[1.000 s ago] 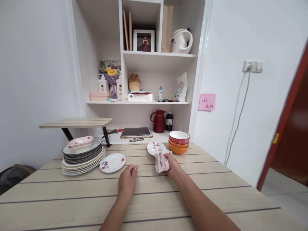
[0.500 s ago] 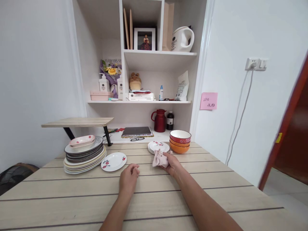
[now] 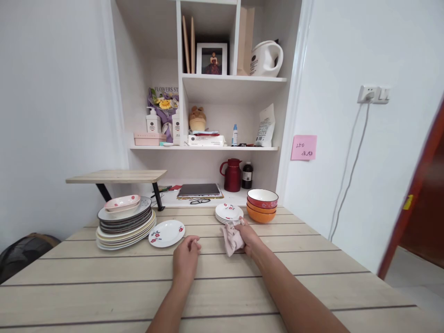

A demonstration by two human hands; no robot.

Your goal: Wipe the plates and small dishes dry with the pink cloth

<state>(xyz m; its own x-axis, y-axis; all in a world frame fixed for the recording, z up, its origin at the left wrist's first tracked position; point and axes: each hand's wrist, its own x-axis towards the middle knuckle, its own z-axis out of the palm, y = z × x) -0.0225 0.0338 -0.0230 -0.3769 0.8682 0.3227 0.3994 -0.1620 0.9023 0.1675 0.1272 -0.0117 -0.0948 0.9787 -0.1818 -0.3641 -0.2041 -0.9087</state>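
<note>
1. The right grip [image 3: 249,239] was pinched around a crumpled pale-pink cloth [image 3: 231,240], which drooped to that grip's left.
2. Half a second earlier the cloth bunched higher, across the front of the small plate stack [image 3: 229,212]; now it hung lower, leaving more of the stack's front uncovered.
3. That stack sat just beyond the right grip and slightly left; whether the cloth touched it could not be told. The cloth work seemed unfinished, since the cloth was still held.
4. The left grip [image 3: 186,255] lay loosely curled on the desk [image 3: 222,296], nothing visible in it. A flowered plate [image 3: 167,233] sat beyond it, to its left.
5. Nested bowls [image 3: 262,209] stood beyond the right grip, to its right.
</note>
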